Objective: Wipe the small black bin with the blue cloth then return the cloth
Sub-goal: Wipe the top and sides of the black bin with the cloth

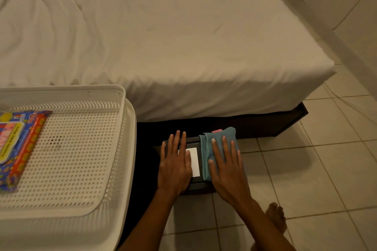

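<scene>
Two hands are lying flat on the bin at lower centre. The right hand, fingers spread and gripping nothing, is pressing the cloth onto the lid's right side. The left hand, also open, is steadying the left side. The unwiped lid is lying leftward of the cloth, toward the basket at lower left.

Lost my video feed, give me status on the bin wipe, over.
Left hand flat on small black bin, steadying. Right hand flat on blue cloth, pressing it on the bin's right side. Nothing in the way.
</scene>
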